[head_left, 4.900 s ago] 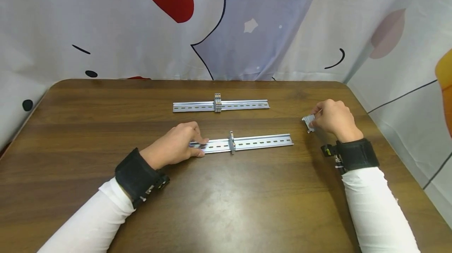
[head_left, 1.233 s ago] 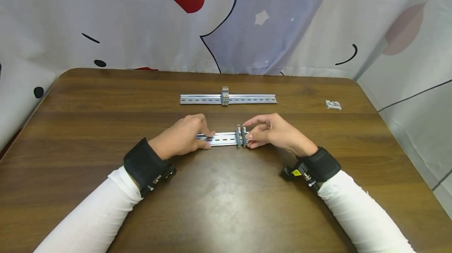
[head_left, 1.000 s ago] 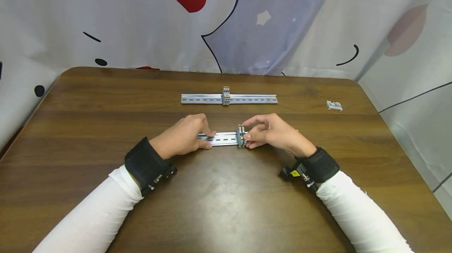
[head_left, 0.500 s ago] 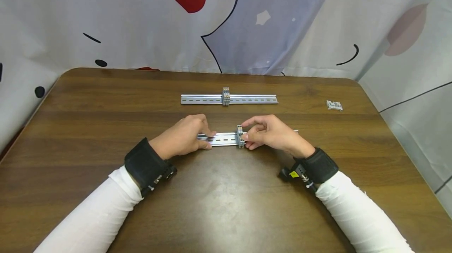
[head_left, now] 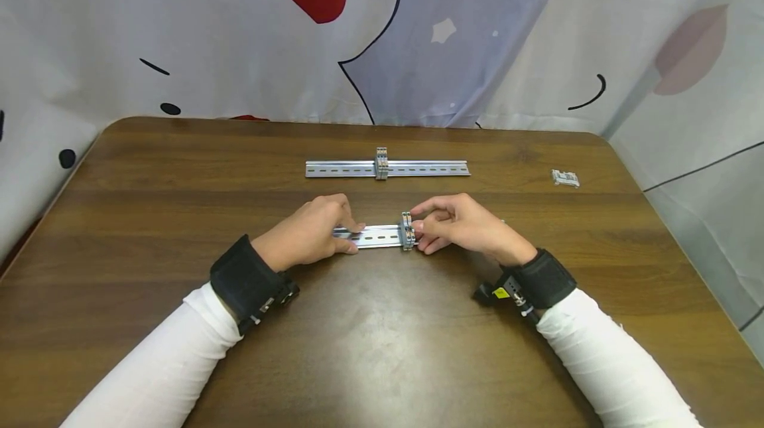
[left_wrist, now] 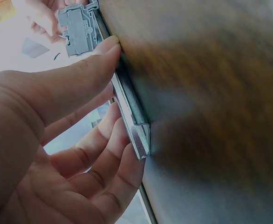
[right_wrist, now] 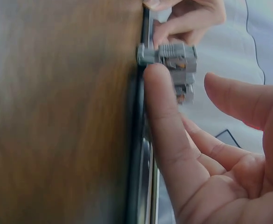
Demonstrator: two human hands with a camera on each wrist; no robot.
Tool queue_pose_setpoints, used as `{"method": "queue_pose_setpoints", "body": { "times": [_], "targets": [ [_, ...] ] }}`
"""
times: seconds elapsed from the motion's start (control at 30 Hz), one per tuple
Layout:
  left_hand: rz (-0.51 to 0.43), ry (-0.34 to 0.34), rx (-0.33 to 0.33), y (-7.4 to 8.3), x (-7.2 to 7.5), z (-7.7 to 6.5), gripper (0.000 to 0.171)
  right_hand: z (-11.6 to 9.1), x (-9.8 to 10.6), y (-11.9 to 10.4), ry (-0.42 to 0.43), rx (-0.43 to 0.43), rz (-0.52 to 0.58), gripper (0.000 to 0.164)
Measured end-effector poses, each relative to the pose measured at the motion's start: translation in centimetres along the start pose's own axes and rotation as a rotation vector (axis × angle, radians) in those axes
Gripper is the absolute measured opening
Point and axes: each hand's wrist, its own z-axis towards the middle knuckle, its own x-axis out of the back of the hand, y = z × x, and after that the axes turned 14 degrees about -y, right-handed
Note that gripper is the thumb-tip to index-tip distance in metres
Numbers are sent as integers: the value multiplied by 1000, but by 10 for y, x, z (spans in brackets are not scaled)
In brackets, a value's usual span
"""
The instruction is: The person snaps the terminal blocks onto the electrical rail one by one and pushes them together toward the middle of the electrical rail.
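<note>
In the head view my left hand (head_left: 307,232) grips the left end of a slotted metal DIN rail (head_left: 379,236), thumb on the near side and fingers on the far side. Two grey terminal blocks (head_left: 407,231) stand side by side on this rail. My right hand (head_left: 456,225) is at their right side and hides much of the rail beyond. Seen from the right wrist, one fingertip (right_wrist: 158,74) touches the blocks (right_wrist: 178,65), while another digit stays apart from them. The left wrist view shows a block's flat grey side (left_wrist: 78,32).
Behind lies a second DIN rail (head_left: 340,169), with several terminal blocks (head_left: 381,164) clustered at its middle. A loose terminal block (head_left: 565,178) lies flat at the back right of the wooden table (head_left: 370,342). A patterned curtain (head_left: 209,30) hangs behind the table.
My right hand has brought a terminal block from the right to the front rail. The gap between it and the first block has closed. My left hand keeps its grip on the rail.
</note>
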Motion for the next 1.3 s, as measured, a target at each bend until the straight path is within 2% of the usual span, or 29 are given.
{"method": "queue_pose_setpoints", "body": {
  "times": [0.2,0.33,0.53,0.77,1.03,1.17,1.3],
  "targets": [
    [-19,-1,8,0,0,-1,38,-11,23,4,67,-45,-156,35],
    [-24,0,-1,0,-1,0,39,-23,45,8,155,-80,-246,32],
    [-32,-11,9,0,-2,1,40,-41,83,23,276,-146,-316,30],
    [-36,-17,13,0,-1,1,41,-61,116,35,336,-203,-372,35],
    [-35,-16,12,1,-1,2,40,-77,144,48,362,-294,-783,62],
    [-31,-15,11,2,-1,2,39,-81,156,56,359,-322,-888,65],
    [-23,-13,18,2,-1,2,39,-86,164,60,365,-378,-929,67]
  ]
}}
